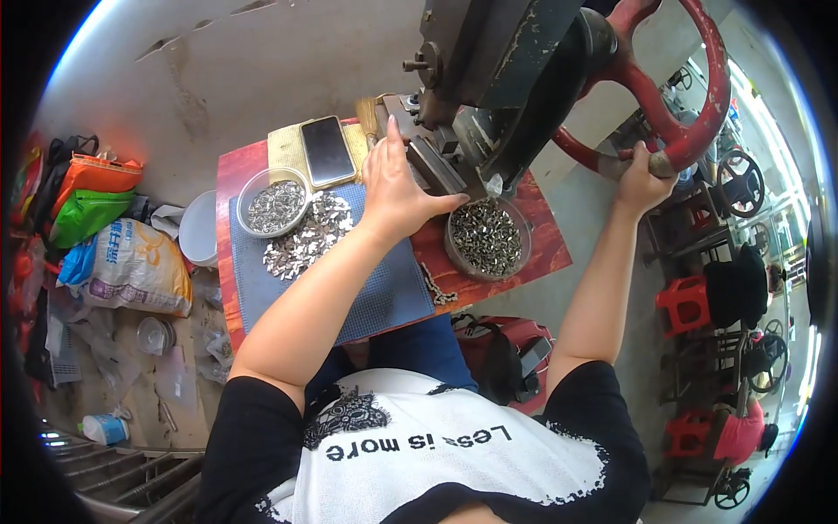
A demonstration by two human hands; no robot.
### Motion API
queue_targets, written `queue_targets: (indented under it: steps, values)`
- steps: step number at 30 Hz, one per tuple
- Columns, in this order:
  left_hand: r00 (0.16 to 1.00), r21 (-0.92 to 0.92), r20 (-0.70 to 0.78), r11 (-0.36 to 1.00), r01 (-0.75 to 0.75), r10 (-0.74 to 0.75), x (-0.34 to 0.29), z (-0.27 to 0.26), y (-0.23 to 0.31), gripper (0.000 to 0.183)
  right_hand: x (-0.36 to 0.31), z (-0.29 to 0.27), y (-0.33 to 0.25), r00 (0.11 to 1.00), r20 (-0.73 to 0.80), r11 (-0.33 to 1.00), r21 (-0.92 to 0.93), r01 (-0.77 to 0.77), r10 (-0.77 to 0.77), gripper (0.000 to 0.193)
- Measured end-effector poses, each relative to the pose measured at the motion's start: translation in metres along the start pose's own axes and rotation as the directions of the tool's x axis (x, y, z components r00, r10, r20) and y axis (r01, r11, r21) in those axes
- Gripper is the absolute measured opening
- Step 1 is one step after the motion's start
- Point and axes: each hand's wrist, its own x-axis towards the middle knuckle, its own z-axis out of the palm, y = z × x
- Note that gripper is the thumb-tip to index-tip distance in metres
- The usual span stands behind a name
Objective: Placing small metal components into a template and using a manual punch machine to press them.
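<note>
A hand-operated press (502, 70) of dark metal stands at the far side of the table. My left hand (393, 188) is beside the metal block (435, 166) at its base, fingers stretched up and thumb spread to the right; nothing shows in it. My right hand (646, 182) grips the handle at the lower rim of the press's red handwheel (717, 79). Close to my left thumb, a clear round tub (526, 253) holds many small metal pieces. Left of my left forearm, loose flat metal pieces (305, 240) lie heaped on a blue mat (371, 288), beside a clear bowl (251, 229) of shiny parts.
A phone (328, 150) lies on a yellow cloth, with a brush (367, 115) nearby. Bags (131, 266) and a white bucket (198, 229) stand left of the table. A red bag (519, 349) is below its front edge. Farther right are red stools (683, 301) and another person (740, 437).
</note>
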Motion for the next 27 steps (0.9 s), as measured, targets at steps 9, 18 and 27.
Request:
queue_targets:
  steps: [9, 18, 27]
  values:
    - [0.998, 0.055, -0.053, 0.998, -0.036, 0.039, -0.004, 0.006, 0.007, 0.144, -0.002, -0.006, 0.021, 0.994, -0.004, 0.978, -0.175, 0.11, -0.113, 0.034]
    - [0.999, 0.072, -0.018, 0.997, 0.04, -0.039, -0.002, 0.006, 0.014, 0.141, -0.057, -0.003, -0.012, 0.936, -0.095, 0.879, -0.385, 0.28, -0.34, 0.043]
    - [1.0, 0.083, -0.002, 0.997, -0.002, 0.002, -0.003, 0.004, 0.005, 0.143, -0.128, 0.066, -0.032, 0.327, 0.934, 0.862, -0.045, 0.505, -0.143, 0.027]
